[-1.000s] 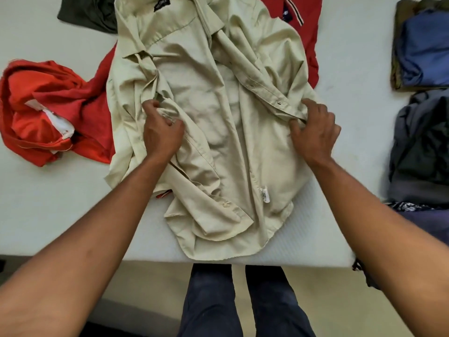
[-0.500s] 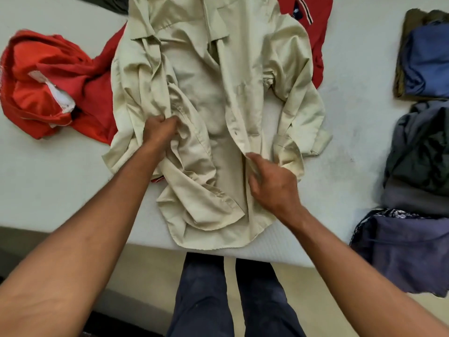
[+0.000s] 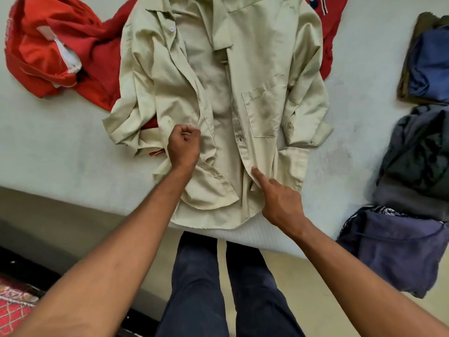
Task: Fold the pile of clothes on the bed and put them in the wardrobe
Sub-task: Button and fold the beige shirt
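Found left hand (image 3: pixel 184 147) curled into a fist, gripping a bunch of the beige shirt (image 3: pixel 262 69) at the front edge on its left side. Found right hand (image 3: pixel 279 203) with forefinger laid straight on the opposite front edge near the hem, other fingers curled. Cannot tell whether a thumb pinches from beneath.

Located the beige shirt face up and unbuttoned on the bed (image 3: pixel 48 154), hem at the near edge, both sleeves crumpled along its sides. Judged light, thin and soft: no stiffness to rely on, prone to creasing and sliding over itself, not fragile. Best taken at seamed parts such as front edges, shoulders and cuffs, then smoothed flat before folding.

Noted a red garment (image 3: pixel 60 45) partly under the shirt's left side, white tag unreadable. Noted a striped red piece (image 3: pixel 325 32) behind the shirt's right shoulder, small dark emblem illegible. Recorded folded clothes (image 3: pixel 430 64) well to the shirt's right. No legible brand or writing anywhere.
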`<move>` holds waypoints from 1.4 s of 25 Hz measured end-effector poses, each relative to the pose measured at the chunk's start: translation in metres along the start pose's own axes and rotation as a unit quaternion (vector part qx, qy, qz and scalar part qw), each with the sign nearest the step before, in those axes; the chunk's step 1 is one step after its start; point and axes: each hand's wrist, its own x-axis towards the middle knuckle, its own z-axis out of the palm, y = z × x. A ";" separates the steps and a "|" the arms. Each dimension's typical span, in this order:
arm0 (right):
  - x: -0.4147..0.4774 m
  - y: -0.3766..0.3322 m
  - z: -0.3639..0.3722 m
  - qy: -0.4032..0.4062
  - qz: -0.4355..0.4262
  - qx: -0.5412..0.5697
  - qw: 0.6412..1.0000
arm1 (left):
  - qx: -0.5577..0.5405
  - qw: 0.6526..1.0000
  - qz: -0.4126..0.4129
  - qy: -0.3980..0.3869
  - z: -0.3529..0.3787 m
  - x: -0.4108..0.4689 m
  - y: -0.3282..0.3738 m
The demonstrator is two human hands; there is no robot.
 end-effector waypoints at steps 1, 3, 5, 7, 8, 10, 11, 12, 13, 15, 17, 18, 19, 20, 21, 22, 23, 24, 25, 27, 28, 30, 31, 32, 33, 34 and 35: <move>-0.002 -0.004 -0.002 -0.016 -0.013 0.002 1.000 | -0.008 1.000 -0.009 0.020 0.001 -0.013 -0.011; -0.004 -0.019 -0.008 -0.012 -0.057 0.037 0.998 | 0.013 1.000 -0.027 0.003 0.007 -0.039 -0.037; -0.007 -0.034 -0.004 0.035 -0.096 0.060 0.993 | 0.063 0.996 -0.043 -0.036 0.012 -0.067 -0.064; -0.005 -0.035 0.019 0.060 -0.107 0.064 0.990 | 0.128 0.989 -0.034 -0.060 0.017 -0.086 -0.091; -0.004 -0.030 0.035 0.057 -0.106 0.067 0.991 | 0.178 0.982 -0.002 -0.067 0.019 -0.092 -0.103; -0.009 -0.014 0.062 0.069 -0.104 0.068 0.990 | 0.283 0.952 0.089 -0.070 0.026 -0.099 -0.118; -0.012 -0.005 0.072 0.093 -0.104 0.068 0.988 | 0.322 0.936 0.121 -0.068 0.030 -0.100 -0.121; -0.015 0.003 0.078 0.121 -0.101 0.073 0.985 | 0.351 0.923 0.147 -0.065 0.032 -0.098 -0.122; -0.018 0.011 0.082 0.148 -0.096 0.085 0.981 | 0.372 0.909 0.174 -0.067 0.033 -0.099 -0.123; -0.024 0.019 0.079 0.177 -0.080 0.121 0.973 | 0.393 0.890 0.217 -0.080 0.029 -0.106 -0.128; -0.027 0.016 0.063 0.194 -0.080 0.163 0.964 | 0.403 0.879 0.227 -0.118 0.020 -0.109 -0.131; -0.026 0.012 0.055 0.212 -0.092 0.181 0.956 | 0.412 0.869 0.226 -0.157 0.015 -0.110 -0.132; -0.026 0.003 0.046 0.227 -0.107 0.191 0.949 | 0.428 0.854 0.223 -0.194 0.010 -0.111 -0.132; -0.024 -0.007 0.040 0.231 -0.119 0.193 0.946 | 0.446 0.840 0.217 -0.219 0.005 -0.111 -0.133; -0.023 -0.018 0.037 0.215 -0.125 0.193 0.949 | 0.458 0.835 0.209 -0.224 -0.001 -0.113 -0.134; -0.021 -0.029 0.040 0.178 -0.126 0.193 0.957 | 0.458 0.837 0.205 -0.216 -0.009 -0.116 -0.138; -0.021 -0.038 0.046 0.128 -0.122 0.183 0.967 | 0.455 0.842 0.207 -0.202 -0.017 -0.118 -0.145; -0.021 -0.043 0.058 0.078 -0.117 0.161 0.977 | 0.452 0.845 0.211 -0.192 -0.023 -0.122 -0.154; -0.023 -0.045 0.070 0.037 -0.112 0.138 0.983 | 0.452 0.846 0.210 -0.193 -0.027 -0.125 -0.161; -0.027 -0.040 0.088 0.017 -0.096 0.157 0.983 | 0.447 0.845 0.208 -0.209 -0.030 -0.126 -0.170; -0.027 -0.034 0.091 0.033 -0.084 0.178 0.980 | 0.445 0.845 0.210 -0.208 -0.029 -0.126 -0.170; -0.030 -0.017 0.089 0.078 -0.073 0.181 0.978 | 0.436 0.856 0.207 -0.187 -0.025 -0.129 -0.163; -0.033 -0.006 0.087 0.104 -0.074 0.161 0.979 | 0.422 0.865 0.207 -0.175 -0.021 -0.131 -0.158; -0.036 0.007 0.087 0.121 -0.076 0.137 0.980 | 0.406 0.874 0.211 -0.165 -0.017 -0.134 -0.154; -0.040 0.019 0.087 0.119 -0.075 0.109 0.984 | 0.394 0.879 0.218 -0.156 -0.013 -0.137 -0.150; -0.044 0.029 0.090 0.106 -0.075 0.084 0.988 | 0.384 0.883 0.223 -0.152 -0.009 -0.138 -0.147; -0.047 0.034 0.092 0.085 -0.070 0.062 0.992 | 0.376 0.887 0.219 -0.151 -0.006 -0.139 -0.146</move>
